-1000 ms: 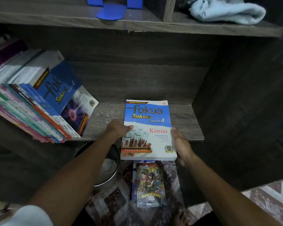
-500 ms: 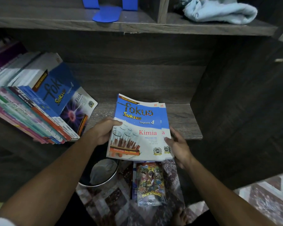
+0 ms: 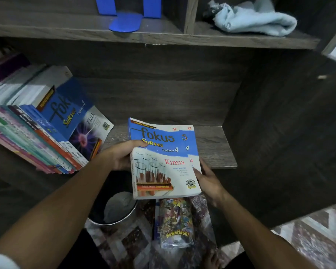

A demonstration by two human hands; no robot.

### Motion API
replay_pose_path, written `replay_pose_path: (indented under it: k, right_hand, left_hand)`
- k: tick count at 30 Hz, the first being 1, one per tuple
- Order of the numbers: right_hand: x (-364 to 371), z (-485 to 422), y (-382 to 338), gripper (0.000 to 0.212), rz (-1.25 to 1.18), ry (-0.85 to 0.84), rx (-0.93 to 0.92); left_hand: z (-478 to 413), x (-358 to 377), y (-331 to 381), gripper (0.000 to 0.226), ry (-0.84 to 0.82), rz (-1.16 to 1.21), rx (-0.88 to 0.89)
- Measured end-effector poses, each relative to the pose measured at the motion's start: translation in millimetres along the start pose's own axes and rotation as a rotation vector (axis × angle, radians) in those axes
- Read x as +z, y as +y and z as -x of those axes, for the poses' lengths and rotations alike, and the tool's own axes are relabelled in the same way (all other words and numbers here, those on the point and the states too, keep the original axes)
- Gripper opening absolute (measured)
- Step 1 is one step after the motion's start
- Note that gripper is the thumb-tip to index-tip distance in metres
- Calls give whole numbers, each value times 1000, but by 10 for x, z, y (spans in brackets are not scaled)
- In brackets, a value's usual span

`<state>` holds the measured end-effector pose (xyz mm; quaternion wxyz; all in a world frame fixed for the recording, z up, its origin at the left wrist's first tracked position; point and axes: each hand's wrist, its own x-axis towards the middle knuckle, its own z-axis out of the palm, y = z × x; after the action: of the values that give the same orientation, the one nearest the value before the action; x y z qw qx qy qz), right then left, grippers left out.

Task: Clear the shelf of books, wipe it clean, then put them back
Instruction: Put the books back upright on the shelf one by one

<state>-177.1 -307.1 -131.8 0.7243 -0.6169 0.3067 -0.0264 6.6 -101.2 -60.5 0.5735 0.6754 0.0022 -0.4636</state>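
Restocking is seemingly nearing its end: left hand (image 3: 120, 155) and right hand (image 3: 209, 180) are holding the paired Kimia books (image 3: 159, 164) in a curled grip over the front of the shelf (image 3: 211, 144), leaning books (image 3: 52, 133) filling nine o'clock, a comic (image 3: 176, 222) waiting at six.

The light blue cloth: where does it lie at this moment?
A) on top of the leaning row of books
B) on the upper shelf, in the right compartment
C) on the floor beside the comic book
B: the light blue cloth lies bunched on the upper shelf, to the right of the divider, above the Kimia books.
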Motion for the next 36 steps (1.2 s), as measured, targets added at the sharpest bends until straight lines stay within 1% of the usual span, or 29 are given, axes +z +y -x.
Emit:
replay_pose_path:
  k: [3,5,7,10,15,17,19,21,22,24,26,27,30,32,34,36]
  right_hand:
    - [32,-25,-3,41,-2,2,9]
    - [52,-39,9,46,-6,21,7]
    - [67,-25,10,52,10,51,-4]
    - [66,-20,31,60,12,66,-14]
    - [51,31,38,60,3,61,-4]
    - [60,47,44,60,-12,63,-3]
    - [79,52,40,60,-22,74,8]
    - [96,48,38,60,-24,68,2]
    - [105,57,32,60,-18,66,-3]
    - [115,75,24,61,5,72,-3]
    - [117,90,11,63,11,72,4]
    - [119,98,-1,64,13,67,10]
    - [139,109,-27,65,3,63,28]
    - [144,121,-37,66,0,66,29]
    - [142,129,-39,67,-1,52,35]
    - [134,121,-33,66,-2,45,38]
  left_hand:
    - [155,-8,100,21,3,-45,92]
    - [287,-21,178,21,31,-56,161]
    - [443,-48,259,25,90,-35,230]
    - [736,-129,339,13,211,-17,335]
    - [1163,-382,397,11,461,-80,556]
    - [1218,-468,410,5,637,-118,621]
    - [1174,-534,385,4,822,-160,651]
    - [1032,-594,300,5,951,-141,687]
    - [943,-611,245,7,1009,-108,700]
    - [782,-590,150,22,1107,28,718]
    - [675,-536,67,30,1154,134,736]
    - [647,-503,22,33,1167,136,719]
    - [565,-446,-126,44,1167,25,643]
    - [565,-438,-156,48,1162,12,634]
    - [574,-468,-131,43,1173,-9,628]
    - [609,-533,-73,33,1184,-72,563]
